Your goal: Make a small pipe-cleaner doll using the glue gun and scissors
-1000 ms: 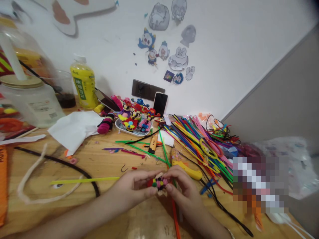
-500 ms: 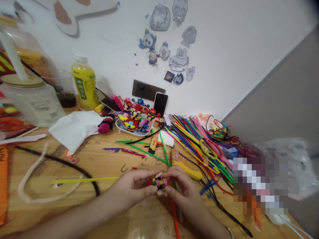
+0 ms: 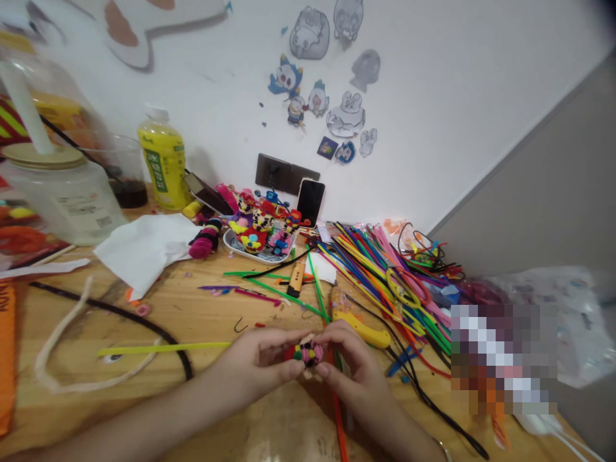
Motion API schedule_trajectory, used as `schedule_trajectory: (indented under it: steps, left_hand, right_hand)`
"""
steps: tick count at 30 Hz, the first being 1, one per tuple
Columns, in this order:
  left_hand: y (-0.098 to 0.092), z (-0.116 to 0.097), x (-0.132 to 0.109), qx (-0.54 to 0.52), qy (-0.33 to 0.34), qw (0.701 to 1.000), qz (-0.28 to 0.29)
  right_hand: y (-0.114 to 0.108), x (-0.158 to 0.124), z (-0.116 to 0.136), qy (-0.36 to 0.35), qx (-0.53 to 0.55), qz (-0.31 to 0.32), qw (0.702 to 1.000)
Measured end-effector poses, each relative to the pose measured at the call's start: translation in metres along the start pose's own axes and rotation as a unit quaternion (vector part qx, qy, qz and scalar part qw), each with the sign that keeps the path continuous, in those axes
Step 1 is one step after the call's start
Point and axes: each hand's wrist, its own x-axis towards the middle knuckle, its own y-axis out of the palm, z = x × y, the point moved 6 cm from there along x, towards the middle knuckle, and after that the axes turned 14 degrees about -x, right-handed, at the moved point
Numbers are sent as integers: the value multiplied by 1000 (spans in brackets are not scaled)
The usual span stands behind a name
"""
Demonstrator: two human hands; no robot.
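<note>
Between my two hands is a small pipe-cleaner figure (image 3: 309, 351) in pink, black, red, green and yellow. My left hand (image 3: 269, 356) grips its left side, thumb in front and fingers behind. From the right, my right hand (image 3: 349, 359) pinches the figure between thumb and fingers. Both hands are just above the wooden table. A yellow-handled glue gun (image 3: 360, 324) lies just beyond my right hand. Under the right hand runs an orange-red pipe cleaner (image 3: 338, 417). A yellow pipe cleaner (image 3: 163, 348) sticks out to the left from behind my left wrist.
A tray (image 3: 260, 256) of similar colourful figures stands by the wall, near a phone (image 3: 310, 202). Many loose pipe cleaners (image 3: 380, 276) spread at the right. A utility knife (image 3: 296, 276) lies mid-table. At the left are a yellow bottle (image 3: 163, 160), a jar (image 3: 62, 199) and white paper (image 3: 144, 250).
Almost nothing differs. The figure is tilted very slightly between my fingers, and both hands keep their places.
</note>
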Motion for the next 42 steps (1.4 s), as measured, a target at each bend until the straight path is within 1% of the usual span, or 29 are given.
schedule_trajectory:
  steps: [9, 19, 25, 29, 32, 36, 39, 42]
  left_hand:
    - [-3, 6, -1, -5, 6, 1000, -1]
    - [-3, 5, 0, -27, 5, 1000, 3]
    - [-5, 8, -1, -29, -8, 999, -26]
    - [-13, 6, -1, -51, 22, 996, -73]
    - [-19, -3, 0, -2, 43, 996, -80]
    - [-31, -19, 1, 125, 65, 983, -115]
    - [-38, -26, 0, 186, 67, 971, -137]
    - [-37, -27, -1, 208, 62, 967, -133]
  right_hand:
    - [1, 0, -2, 8, 15, 1, 1000]
    - [1, -1, -2, -2, 20, -13, 1000]
    - [1, 0, -2, -5, 15, -19, 1000]
    - [3, -1, -9, 18, 37, -26, 999]
    - [4, -1, -15, 14, 49, -28, 998]
    - [3, 2, -18, 1, 19, -30, 999]
    - [3, 4, -16, -4, -34, -36, 999]
    - [8, 4, -8, -37, -115, -35, 992]
